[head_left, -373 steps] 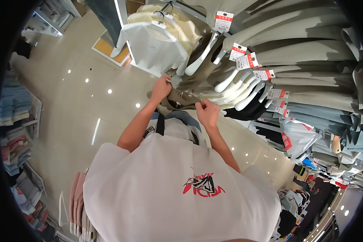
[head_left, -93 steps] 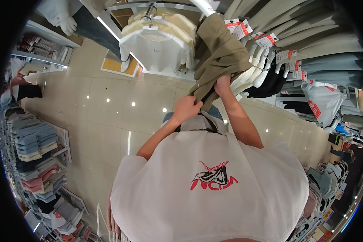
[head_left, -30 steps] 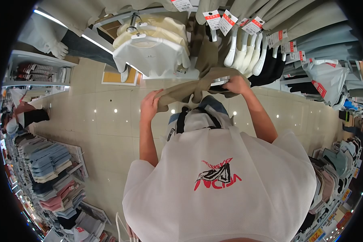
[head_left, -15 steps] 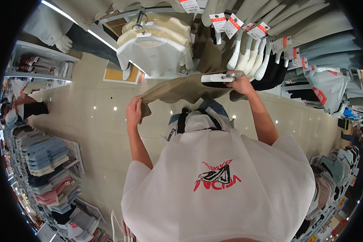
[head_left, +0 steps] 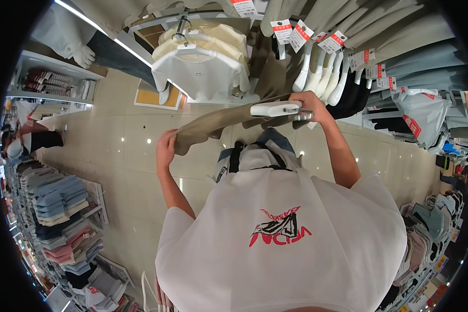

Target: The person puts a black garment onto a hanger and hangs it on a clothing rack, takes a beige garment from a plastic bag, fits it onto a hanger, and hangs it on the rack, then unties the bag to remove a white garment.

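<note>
An olive-brown garment (head_left: pixel 213 122) is stretched between my two hands in front of my body; its exact kind cannot be told. My left hand (head_left: pixel 165 148) pinches its far left end between thumb and fingers. At the other end, my right hand (head_left: pixel 310 104) is closed around a white hanger (head_left: pixel 275 108) that carries the garment. Shiny metal shows beside the right fingers, part of it hidden by them. Just beyond the right hand hang several white hangers (head_left: pixel 323 78) with dark and pale clothes.
Ahead stands a rack with cream and white tops (head_left: pixel 200 70). Tagged trousers (head_left: pixel 348 26) hang in a row at upper right. A mannequin hand (head_left: pixel 82 54) juts in at upper left. Folded clothes (head_left: pixel 62 200) fill shelves on the left. Tiled floor (head_left: pixel 125 156) lies between.
My left hand has moved slightly left and down with its end of the garment. The hanger has tilted and shifted left, showing more of its white face. My right hand has turned a little.
</note>
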Motion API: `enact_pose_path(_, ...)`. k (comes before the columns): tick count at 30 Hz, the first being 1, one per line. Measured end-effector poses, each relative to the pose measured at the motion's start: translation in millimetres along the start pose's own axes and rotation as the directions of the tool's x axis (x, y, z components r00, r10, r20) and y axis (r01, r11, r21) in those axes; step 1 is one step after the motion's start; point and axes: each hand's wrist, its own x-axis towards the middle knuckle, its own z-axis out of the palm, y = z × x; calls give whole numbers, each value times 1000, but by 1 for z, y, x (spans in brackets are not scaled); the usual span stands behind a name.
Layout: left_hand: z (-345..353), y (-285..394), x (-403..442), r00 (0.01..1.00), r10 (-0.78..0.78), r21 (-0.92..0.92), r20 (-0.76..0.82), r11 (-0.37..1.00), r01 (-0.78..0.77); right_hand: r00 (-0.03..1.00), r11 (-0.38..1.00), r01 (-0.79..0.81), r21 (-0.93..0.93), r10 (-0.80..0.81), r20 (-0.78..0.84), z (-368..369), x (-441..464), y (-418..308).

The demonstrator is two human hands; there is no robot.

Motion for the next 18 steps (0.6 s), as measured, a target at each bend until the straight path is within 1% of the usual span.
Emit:
enact_pose_path(3, 4, -30, 2, 982, -156, 114, 106, 983, 144, 987, 991, 120, -58, -126, -101, 13, 2, -7)
enact_pose_path(4, 5, -19, 4, 958, -255, 242, 131, 945, 219, 987, 982, 144, -123, -151, -49, 13, 4, -14)
enact_pose_path(6, 5, 9, 11, 883, -447, 488, 144, 808, 330, 959, 958, 261, -120, -272, -78, 24, 9, -13)
enact_pose_path(7, 10, 6, 13, 937, -321, 364, 137, 896, 254, 939, 940, 318, -122, -330, -94, 27, 10, -9)
enact_pose_path(8, 12, -2, 14, 975, -192, 235, 111, 958, 162, 949, 949, 296, -105, -305, -83, 31, 10, -9)
enact_pose_path(9, 14, -7, 14, 995, -67, 104, 68, 993, 59, 958, 957, 272, -102, -279, -70, 34, 10, -9)
enact_pose_path(10, 13, 9, 16, 990, 31, 24, 138, 999, -35, 965, 963, 249, -100, -255, -54, 36, 10, -11)
enact_pose_path(12, 22, 69, 25, 940, 236, -155, 248, 967, -202, 972, 970, 223, -101, -229, -45, 39, 10, -11)
enact_pose_path(14, 52, 95, 32, 914, 294, 53, 281, 946, -320, 973, 971, 218, -102, -225, -59, 43, 10, -4)
enact_pose_path(17, 103, 99, 35, 984, 129, 256, 125, 954, -157, 982, 979, 187, -85, -189, -11, 49, 10, -3)
enact_pose_path(18, 114, 96, 38, 989, 114, 224, 98, 965, -134, 984, 979, 178, -97, -180, -4, 49, 8, 0)
